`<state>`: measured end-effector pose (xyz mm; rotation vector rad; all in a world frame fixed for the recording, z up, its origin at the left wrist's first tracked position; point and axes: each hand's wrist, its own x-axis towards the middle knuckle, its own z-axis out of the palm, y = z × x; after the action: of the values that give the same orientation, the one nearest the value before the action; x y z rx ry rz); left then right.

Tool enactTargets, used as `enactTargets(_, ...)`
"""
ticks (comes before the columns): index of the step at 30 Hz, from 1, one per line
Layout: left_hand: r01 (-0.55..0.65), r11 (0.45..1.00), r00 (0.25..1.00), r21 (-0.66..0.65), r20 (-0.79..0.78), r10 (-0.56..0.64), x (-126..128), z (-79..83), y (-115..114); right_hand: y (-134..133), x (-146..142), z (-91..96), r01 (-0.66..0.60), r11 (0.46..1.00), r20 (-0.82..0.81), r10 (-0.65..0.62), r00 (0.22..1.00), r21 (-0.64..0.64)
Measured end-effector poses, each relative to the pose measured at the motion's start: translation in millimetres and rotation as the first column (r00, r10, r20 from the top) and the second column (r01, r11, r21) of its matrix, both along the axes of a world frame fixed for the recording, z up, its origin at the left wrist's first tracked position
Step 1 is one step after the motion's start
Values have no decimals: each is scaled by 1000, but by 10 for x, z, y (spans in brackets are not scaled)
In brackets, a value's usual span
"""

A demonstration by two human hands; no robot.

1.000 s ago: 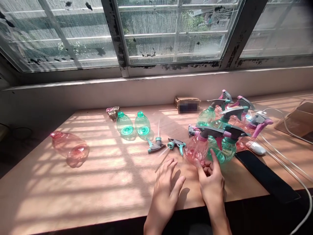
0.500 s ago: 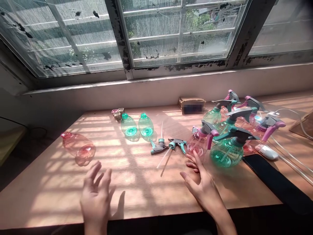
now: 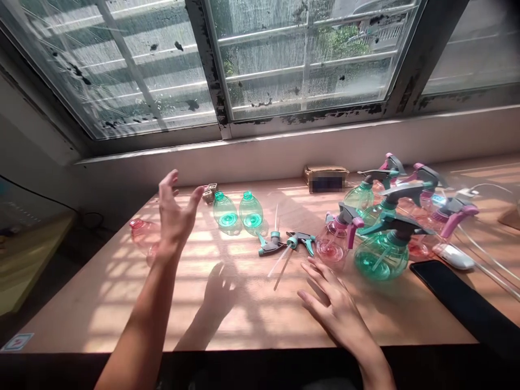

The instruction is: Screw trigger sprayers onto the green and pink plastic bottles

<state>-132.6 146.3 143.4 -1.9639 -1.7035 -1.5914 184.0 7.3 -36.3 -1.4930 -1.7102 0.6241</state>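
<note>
My left hand (image 3: 176,211) is raised over the left part of the table, fingers apart and holding nothing. Behind it, partly hidden, is a pink bottle without a top (image 3: 141,234). Two green open-necked bottles, one on the left (image 3: 225,208) and one on the right (image 3: 251,210), stand to the right of that hand. Near the middle lie two grey and teal spray heads (image 3: 274,244) (image 3: 298,241) with clear tubes. My right hand (image 3: 331,295) is spread low over the table, empty, just in front of a pink spray bottle (image 3: 331,246).
Several more spray bottles, including a green one (image 3: 379,257), crowd the right side. Beside them are a white mouse (image 3: 455,255), a black phone-like slab (image 3: 459,295) and white cables. A cardboard box (image 3: 325,179) and small blocks (image 3: 209,192) sit by the window wall.
My left hand has risen and reached forward, now in front of the pink topless bottle. My right hand has shifted slightly down from the pink spray bottle. The view has turned a little left.
</note>
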Motion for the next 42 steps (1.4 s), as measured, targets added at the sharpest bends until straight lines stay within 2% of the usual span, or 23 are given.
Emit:
enactTargets(3,80,992,996,-95,-42,-84,219,-201,532,-2,11,20,-13,1000,-12,13,1000,5)
enactTargets(5,61,989,998,-131,-10,-63,298,-415,776,-8,30,32,-35,999,-27,35,999,4)
enactTargets(7,19,984,998,-177,56,-10,334,-631,893,-13,55,42,-57,998,-41,57,998,-2)
enactTargets(10,0,976,990,-219,135,31,328,-856,868,-19,80,44,-80,997,-77,80,994,12)
enactTargets(13,39,968,985,-247,172,4,282,-914,679,-28,57,29,-90,995,-142,94,985,36)
enactTargets(16,89,954,981,-287,192,-34,232,-878,315,-27,-26,30,-48,999,-178,50,983,17)
enactTargets(18,136,933,977,-333,199,-71,217,-857,-54,0,-98,68,-4,1000,-137,6,991,15)
enactTargets(21,148,913,973,-380,222,-65,249,-868,-744,118,-191,190,8,999,2,-8,1000,37)
enactTargets(24,73,903,912,-422,395,111,348,-916,-1390,315,-237,353,-51,999,191,50,980,3)
enactTargets(26,-22,868,855,-496,441,273,423,-955,-1676,443,-248,443,-94,993,327,112,938,-70)
enactTargets(27,-29,857,830,-515,465,308,453,-976,-1762,489,-252,475,-105,989,373,137,918,-105)
enactTargets(29,-39,851,793,-524,502,345,486,-1016,-1831,521,-260,511,-111,982,416,165,894,-151)
enactTargets(31,-8,856,777,-517,536,331,484,-1050,-1801,464,-269,517,-106,982,411,163,897,-159)
enactTargets(35,45,868,767,-495,574,287,471,-1096,-1663,227,-278,479,-148,981,293,179,939,-126)
enactTargets(38,63,864,774,-500,571,273,530,-1117,-1588,168,-295,380,-43,997,210,57,976,-69)
enactTargets(40,88,851,784,-518,563,261,592,-1141,-1544,215,-312,276,62,997,225,-52,973,-36)
enactTargets(42,97,825,795,-556,542,272,647,-1194,-1492,281,-327,174,87,996,258,-84,963,-1)
